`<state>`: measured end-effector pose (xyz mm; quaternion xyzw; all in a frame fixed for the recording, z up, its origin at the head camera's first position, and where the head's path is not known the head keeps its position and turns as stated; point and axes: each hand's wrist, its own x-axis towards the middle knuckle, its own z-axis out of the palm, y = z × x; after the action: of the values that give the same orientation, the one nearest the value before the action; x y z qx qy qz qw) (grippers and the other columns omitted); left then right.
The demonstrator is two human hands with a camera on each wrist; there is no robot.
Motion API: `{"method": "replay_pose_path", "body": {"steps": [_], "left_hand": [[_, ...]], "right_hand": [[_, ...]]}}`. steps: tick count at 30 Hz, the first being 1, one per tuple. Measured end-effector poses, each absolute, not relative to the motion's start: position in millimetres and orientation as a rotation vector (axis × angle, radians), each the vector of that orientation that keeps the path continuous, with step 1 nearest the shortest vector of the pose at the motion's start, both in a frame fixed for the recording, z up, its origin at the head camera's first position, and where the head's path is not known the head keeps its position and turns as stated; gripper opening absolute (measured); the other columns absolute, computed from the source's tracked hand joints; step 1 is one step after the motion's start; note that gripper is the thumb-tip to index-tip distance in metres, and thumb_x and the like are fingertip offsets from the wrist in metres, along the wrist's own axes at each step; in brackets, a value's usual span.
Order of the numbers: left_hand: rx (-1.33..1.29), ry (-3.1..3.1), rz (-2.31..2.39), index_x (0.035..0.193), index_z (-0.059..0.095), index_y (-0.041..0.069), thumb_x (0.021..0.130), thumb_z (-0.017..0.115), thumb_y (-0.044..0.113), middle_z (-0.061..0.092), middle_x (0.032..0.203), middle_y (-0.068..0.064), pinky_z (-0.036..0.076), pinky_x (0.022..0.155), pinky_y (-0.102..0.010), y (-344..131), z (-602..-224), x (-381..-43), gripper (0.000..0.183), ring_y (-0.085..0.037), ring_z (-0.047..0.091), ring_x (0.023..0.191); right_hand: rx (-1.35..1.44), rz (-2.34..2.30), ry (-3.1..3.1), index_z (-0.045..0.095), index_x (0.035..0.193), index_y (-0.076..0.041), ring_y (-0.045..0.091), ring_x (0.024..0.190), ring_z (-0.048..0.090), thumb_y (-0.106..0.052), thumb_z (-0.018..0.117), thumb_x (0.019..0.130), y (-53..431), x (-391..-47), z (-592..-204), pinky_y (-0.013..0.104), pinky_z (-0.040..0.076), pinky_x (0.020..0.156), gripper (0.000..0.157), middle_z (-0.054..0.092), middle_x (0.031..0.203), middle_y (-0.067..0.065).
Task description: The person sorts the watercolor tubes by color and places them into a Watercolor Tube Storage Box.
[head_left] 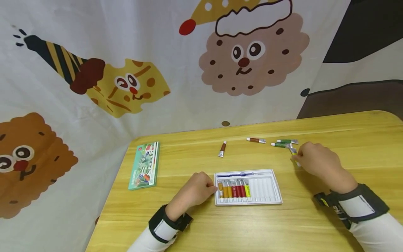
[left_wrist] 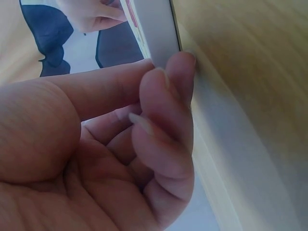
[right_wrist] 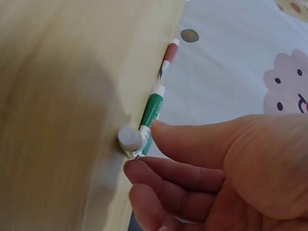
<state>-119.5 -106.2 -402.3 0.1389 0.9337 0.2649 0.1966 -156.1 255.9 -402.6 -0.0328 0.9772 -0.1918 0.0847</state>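
A white plastic paint tray [head_left: 277, 189] holds several small paint tubes in ochre, orange, red and yellow, plus a blue-handled brush [head_left: 236, 174]. My left hand [head_left: 196, 189] pinches the tray's left edge between thumb and fingers. At the right, my right hand [head_left: 318, 161] hovers low beside a yellow-labelled tube [head_left: 294, 151] with a white cap. Its thumb and index finger are parted, fingertips right at the tube in the right wrist view. Two green paint tubes [head_left: 282, 145] lie just behind it, the nearer one meeting its crimped silver end.
Two brown paint tubes, one upright in view [head_left: 222, 149] and one sideways [head_left: 256, 140], lie behind the tray. A green illustrated box [head_left: 145, 165] rests at the table's left side. A cartoon-printed cloth [head_left: 182, 87] hangs along the back edge of the wooden table [head_left: 239, 231].
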Motion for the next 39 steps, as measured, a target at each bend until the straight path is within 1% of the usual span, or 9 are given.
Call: {"method": "replay_pose_path", "body": {"steps": [6, 11, 16, 20, 25, 28, 34, 37, 39], "left_hand": [[0.391, 2.613, 0.738, 0.048, 0.049, 0.015, 0.089, 0.064, 0.022, 0.029, 0.046, 0.007, 0.024, 0.039, -0.021, -106.1, -402.9, -119.3, 0.045, -0.007, 0.032, 0.04], [0.398, 2.613, 0.749, 0.05, 0.052, 0.012, 0.089, 0.064, 0.021, 0.028, 0.046, 0.007, 0.023, 0.039, -0.021, -106.7, -404.1, -119.3, 0.043, -0.007, 0.032, 0.04], [0.39, 2.61, 0.75, 0.052, 0.055, 0.01, 0.09, 0.064, 0.021, 0.029, 0.046, 0.007, 0.024, 0.039, -0.021, -107.7, -405.3, -119.6, 0.04, -0.007, 0.032, 0.04], [0.385, 2.61, 0.746, 0.053, 0.056, 0.01, 0.09, 0.064, 0.022, 0.03, 0.046, 0.007, 0.024, 0.038, -0.021, -108.1, -406.0, -119.9, 0.04, -0.007, 0.033, 0.04], [0.387, 2.609, 0.745, 0.049, 0.05, 0.014, 0.09, 0.064, 0.022, 0.029, 0.046, 0.007, 0.024, 0.039, -0.021, -107.4, -406.1, -120.3, 0.044, -0.007, 0.032, 0.04], [0.395, 2.613, 0.743, 0.048, 0.047, 0.016, 0.09, 0.064, 0.022, 0.028, 0.046, 0.007, 0.024, 0.039, -0.021, -107.1, -405.7, -120.1, 0.045, -0.008, 0.032, 0.04], [0.409, 2.616, 0.744, 0.049, 0.049, 0.015, 0.09, 0.064, 0.022, 0.028, 0.047, 0.007, 0.024, 0.039, -0.021, -107.3, -406.0, -120.1, 0.044, -0.008, 0.032, 0.04], [0.41, 2.615, 0.743, 0.05, 0.05, 0.014, 0.09, 0.064, 0.022, 0.028, 0.047, 0.007, 0.024, 0.04, -0.021, -107.8, -406.4, -120.3, 0.043, -0.008, 0.032, 0.04], [0.406, 2.612, 0.742, 0.05, 0.051, 0.012, 0.09, 0.064, 0.022, 0.028, 0.047, 0.006, 0.024, 0.04, -0.021, -108.3, -406.6, -120.3, 0.042, -0.008, 0.031, 0.04]], "right_hand": [[-0.07, -0.565, 2.922, 0.06, 0.064, -0.009, 0.018, 0.047, 0.041, -0.022, 0.062, 0.088, 256.2, -156.6, -406.9, 0.028, 0.029, 0.039, 0.027, 0.045, 0.054, 0.003], [-0.054, -0.553, 2.878, 0.056, 0.061, -0.008, 0.018, 0.046, 0.042, -0.018, 0.06, 0.085, 257.8, -156.3, -405.0, 0.028, 0.03, 0.039, 0.026, 0.044, 0.054, 0.004], [-0.043, -0.576, 2.796, 0.057, 0.063, -0.005, 0.017, 0.045, 0.041, -0.013, 0.059, 0.081, 258.4, -157.0, -401.4, 0.026, 0.03, 0.04, 0.02, 0.046, 0.054, 0.004], [-0.049, -0.593, 2.765, 0.058, 0.059, -0.007, 0.016, 0.045, 0.04, -0.017, 0.062, 0.079, 259.6, -157.2, -398.9, 0.026, 0.029, 0.041, 0.022, 0.045, 0.052, 0.002], [-0.074, -0.654, 2.819, 0.057, 0.055, -0.01, 0.014, 0.043, 0.037, -0.025, 0.062, 0.083, 256.1, -154.1, -393.4, 0.025, 0.026, 0.041, 0.032, 0.04, 0.048, -0.002], [-0.146, -0.746, 2.872, 0.059, 0.057, -0.01, 0.013, 0.044, 0.036, -0.025, 0.061, 0.085, 248.5, -152.1, -389.3, 0.026, 0.026, 0.042, 0.031, 0.039, 0.049, -0.003], [-0.287, -0.958, 2.874, 0.065, 0.066, -0.012, 0.014, 0.048, 0.036, -0.023, 0.061, 0.088, 224.0, -143.8, -381.3, 0.026, 0.027, 0.043, 0.025, 0.043, 0.053, -0.003], [-0.307, -1.049, 2.815, 0.07, 0.075, -0.01, 0.014, 0.051, 0.04, -0.025, 0.063, 0.088, 205.9, -136.9, -381.4, 0.026, 0.031, 0.045, 0.021, 0.053, 0.059, -0.001], [-0.322, -1.098, 2.757, 0.072, 0.082, -0.009, 0.015, 0.055, 0.044, -0.025, 0.064, 0.088, 193.6, -131.5, -382.3, 0.026, 0.034, 0.045, 0.019, 0.061, 0.066, 0.002]]}}
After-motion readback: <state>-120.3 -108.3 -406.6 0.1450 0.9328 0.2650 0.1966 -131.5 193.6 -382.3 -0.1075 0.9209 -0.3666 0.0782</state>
